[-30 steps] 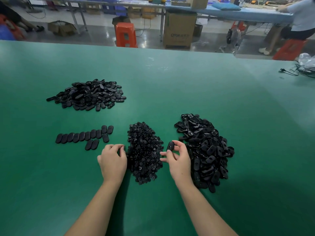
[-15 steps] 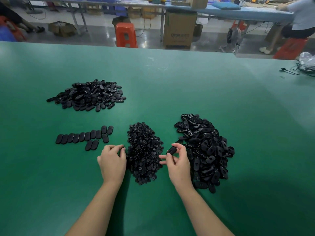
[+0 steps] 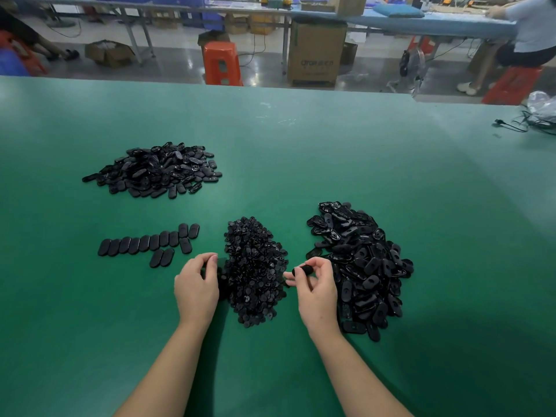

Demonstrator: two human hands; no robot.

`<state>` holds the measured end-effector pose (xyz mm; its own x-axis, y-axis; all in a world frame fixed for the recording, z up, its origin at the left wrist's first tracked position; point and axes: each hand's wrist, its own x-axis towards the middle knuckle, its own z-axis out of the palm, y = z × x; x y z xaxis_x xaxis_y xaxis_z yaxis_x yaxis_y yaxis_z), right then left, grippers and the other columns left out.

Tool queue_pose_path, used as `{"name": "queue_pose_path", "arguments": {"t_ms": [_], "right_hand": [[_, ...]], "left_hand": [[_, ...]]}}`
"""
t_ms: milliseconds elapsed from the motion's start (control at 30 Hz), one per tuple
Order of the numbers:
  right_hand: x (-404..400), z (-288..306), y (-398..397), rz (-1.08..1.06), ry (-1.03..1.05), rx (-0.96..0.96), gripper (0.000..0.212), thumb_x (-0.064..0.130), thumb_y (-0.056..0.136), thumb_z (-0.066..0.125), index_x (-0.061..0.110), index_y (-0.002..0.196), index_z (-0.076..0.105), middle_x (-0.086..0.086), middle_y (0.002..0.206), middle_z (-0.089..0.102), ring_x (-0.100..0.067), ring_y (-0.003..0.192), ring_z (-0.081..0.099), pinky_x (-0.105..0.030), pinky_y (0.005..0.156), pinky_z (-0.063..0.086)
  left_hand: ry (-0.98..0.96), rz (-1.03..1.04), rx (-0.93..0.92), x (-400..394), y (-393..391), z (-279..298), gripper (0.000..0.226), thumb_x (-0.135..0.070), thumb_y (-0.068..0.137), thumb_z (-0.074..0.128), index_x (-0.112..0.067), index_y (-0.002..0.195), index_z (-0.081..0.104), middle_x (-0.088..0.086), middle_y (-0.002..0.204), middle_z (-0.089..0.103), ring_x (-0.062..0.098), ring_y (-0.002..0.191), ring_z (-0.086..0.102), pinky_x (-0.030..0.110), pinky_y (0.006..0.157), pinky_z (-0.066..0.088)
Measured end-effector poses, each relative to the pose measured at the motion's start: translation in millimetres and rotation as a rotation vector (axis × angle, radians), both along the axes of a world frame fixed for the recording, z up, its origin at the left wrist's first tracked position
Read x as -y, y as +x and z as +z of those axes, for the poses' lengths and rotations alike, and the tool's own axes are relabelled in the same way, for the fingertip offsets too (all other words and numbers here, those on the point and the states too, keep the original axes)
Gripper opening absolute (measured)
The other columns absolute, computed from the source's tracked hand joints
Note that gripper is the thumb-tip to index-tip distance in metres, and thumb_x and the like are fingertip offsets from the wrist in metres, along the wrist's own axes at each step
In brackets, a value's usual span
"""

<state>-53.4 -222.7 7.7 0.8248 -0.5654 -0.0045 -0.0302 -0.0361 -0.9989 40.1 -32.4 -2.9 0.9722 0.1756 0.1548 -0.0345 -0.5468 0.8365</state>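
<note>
My right hand (image 3: pixel 316 288) pinches one black oval shell (image 3: pixel 304 270) between thumb and fingers, at the left edge of the big pile of oval shells (image 3: pixel 364 266). Between my hands lies a heap of small black round parts (image 3: pixel 254 266). My left hand (image 3: pixel 197 285) rests at the heap's left edge with its fingers curled over something small and dark; what it holds is hidden. A row of closed oval pieces (image 3: pixel 147 243) lies flat to the left. All sit on the green table (image 3: pixel 301 152).
A second pile of black oval pieces (image 3: pixel 156 170) lies further back on the left. Black cables (image 3: pixel 526 124) and a clear bag sit at the table's far right edge. Beyond the table are an orange stool (image 3: pixel 222 63), a cardboard box (image 3: pixel 316 52) and a seated person (image 3: pixel 529 34).
My right hand has turned the oval shell from upright to lying sideways in its fingertips and drawn it slightly lower. My left hand has stayed at the heap's edge.
</note>
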Motion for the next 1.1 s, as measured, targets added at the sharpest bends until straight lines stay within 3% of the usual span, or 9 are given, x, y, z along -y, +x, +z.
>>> {"name": "queue_pose_path", "arguments": {"t_ms": [100, 200, 300, 467, 567, 733, 833, 967, 1100], "right_hand": [[-1, 1, 0, -0.01, 0.038, 0.029, 0.012, 0.007, 0.102, 0.055, 0.017, 0.102, 0.048, 0.01, 0.093, 0.072, -0.015, 0.09, 0.076, -0.023, 0.08, 0.06], [-1, 0, 0, -0.025, 0.046, 0.027, 0.014, 0.005, 0.102, 0.052, 0.018, 0.102, 0.046, 0.0, 0.091, 0.069, -0.015, 0.09, 0.077, -0.023, 0.08, 0.06], [-1, -2, 2, -0.035, 0.012, 0.014, 0.017, 0.004, 0.103, 0.05, 0.021, 0.107, 0.05, -0.003, 0.102, 0.061, -0.014, 0.09, 0.076, -0.021, 0.079, 0.058], [1, -7, 1, -0.051, -0.15, 0.005, 0.032, 0.012, 0.102, 0.057, 0.029, 0.129, 0.063, 0.008, 0.107, 0.065, -0.005, 0.1, 0.067, -0.017, 0.087, 0.052], [1, -8, -1, -0.075, -0.239, 0.033, 0.03, 0.012, 0.102, 0.059, 0.027, 0.126, 0.068, 0.016, 0.108, 0.066, 0.0, 0.104, 0.062, -0.008, 0.087, 0.045], [1, -10, 3, -0.087, -0.223, 0.029, 0.03, 0.005, 0.102, 0.055, 0.032, 0.109, 0.067, 0.004, 0.109, 0.062, -0.006, 0.09, 0.069, -0.015, 0.081, 0.052], [0, -9, 5, -0.089, -0.183, 0.044, 0.032, 0.001, 0.103, 0.049, 0.032, 0.106, 0.06, 0.0, 0.111, 0.053, -0.005, 0.089, 0.073, -0.016, 0.081, 0.056], [-1, -10, 4, -0.063, -0.206, 0.034, 0.033, 0.002, 0.105, 0.044, 0.019, 0.131, 0.054, 0.004, 0.112, 0.045, -0.003, 0.1, 0.071, -0.013, 0.089, 0.053], [-1, -8, 1, -0.084, -0.2, 0.057, 0.025, 0.007, 0.104, 0.051, 0.028, 0.113, 0.063, 0.006, 0.114, 0.054, -0.005, 0.106, 0.068, -0.018, 0.092, 0.053]], "left_hand": [[-0.051, 0.004, 0.009, 0, -1, 0, 0.015, -0.024, 0.102, 0.057, -0.019, 0.102, 0.072, -0.01, 0.087, 0.071, 0.013, 0.071, 0.061, 0.029, 0.064, 0.043], [-0.059, 0.011, 0.003, 0, -1, 0, 0.014, -0.019, 0.102, 0.056, -0.02, 0.102, 0.07, -0.012, 0.086, 0.07, 0.005, 0.063, 0.055, 0.025, 0.059, 0.041], [-0.086, 0.024, -0.013, 1, -2, -1, 0.014, -0.019, 0.102, 0.055, -0.023, 0.101, 0.069, -0.016, 0.086, 0.069, -0.002, 0.063, 0.057, 0.012, 0.058, 0.039], [-0.117, 0.038, 0.008, 0, -3, 0, 0.014, -0.021, 0.103, 0.053, -0.026, 0.099, 0.066, -0.014, 0.085, 0.071, 0.006, 0.051, 0.05, 0.015, 0.051, 0.04], [-0.122, 0.062, 0.004, 1, -3, 2, 0.014, -0.021, 0.101, 0.054, -0.025, 0.096, 0.067, -0.011, 0.082, 0.07, 0.005, 0.056, 0.052, 0.016, 0.054, 0.041], [-0.143, 0.075, -0.026, 2, -3, 3, 0.014, -0.021, 0.099, 0.056, -0.025, 0.092, 0.068, -0.009, 0.081, 0.071, 0.011, 0.058, 0.053, 0.026, 0.055, 0.042], [-0.144, 0.072, -0.027, 2, -4, 4, 0.014, -0.02, 0.099, 0.057, -0.024, 0.093, 0.068, -0.006, 0.077, 0.071, 0.006, 0.05, 0.048, 0.021, 0.05, 0.04], [-0.153, 0.055, -0.017, 2, -5, 5, 0.016, -0.014, 0.099, 0.055, -0.022, 0.101, 0.068, -0.008, 0.076, 0.069, 0.005, 0.047, 0.048, 0.015, 0.045, 0.037], [-0.139, 0.023, -0.038, 2, -6, 4, 0.022, -0.012, 0.101, 0.053, -0.021, 0.113, 0.068, -0.009, 0.086, 0.071, 0.004, 0.045, 0.049, 0.012, 0.043, 0.037]]}}
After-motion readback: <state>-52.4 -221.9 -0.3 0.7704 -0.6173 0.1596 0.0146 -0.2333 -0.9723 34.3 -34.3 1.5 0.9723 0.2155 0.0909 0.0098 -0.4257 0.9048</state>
